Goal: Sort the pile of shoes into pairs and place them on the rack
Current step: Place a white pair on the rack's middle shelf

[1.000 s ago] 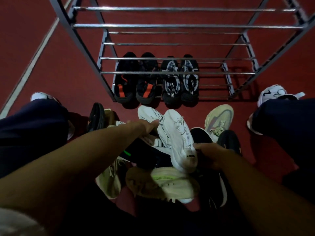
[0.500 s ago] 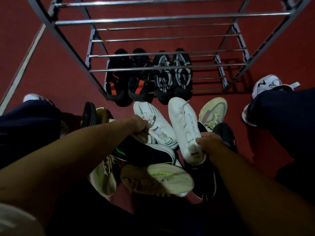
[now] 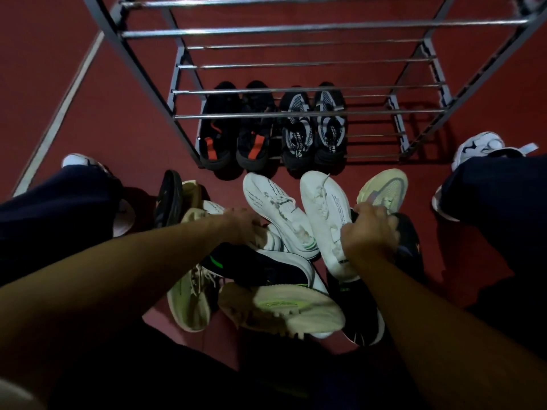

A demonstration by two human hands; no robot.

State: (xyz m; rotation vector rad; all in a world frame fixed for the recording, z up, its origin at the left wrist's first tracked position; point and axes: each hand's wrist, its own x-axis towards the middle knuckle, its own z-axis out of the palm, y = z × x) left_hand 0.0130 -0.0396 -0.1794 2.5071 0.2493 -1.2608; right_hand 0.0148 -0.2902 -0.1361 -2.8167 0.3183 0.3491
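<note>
White shoes (image 3: 281, 214) parted, hands (image 3: 368, 229) now apart

Black-grey mesh shoe (image 3: 297, 128) on rack: white lettering, partly legible, "…ORING". White sneaker (image 3: 331, 214) side print: too small.

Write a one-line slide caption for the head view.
Each hand, left and right, holds a white sneaker over the pile; two dark pairs already sit on the rack.

Shoe pile (image 3: 266, 279) on red floor (image 3: 124, 137)
</note>
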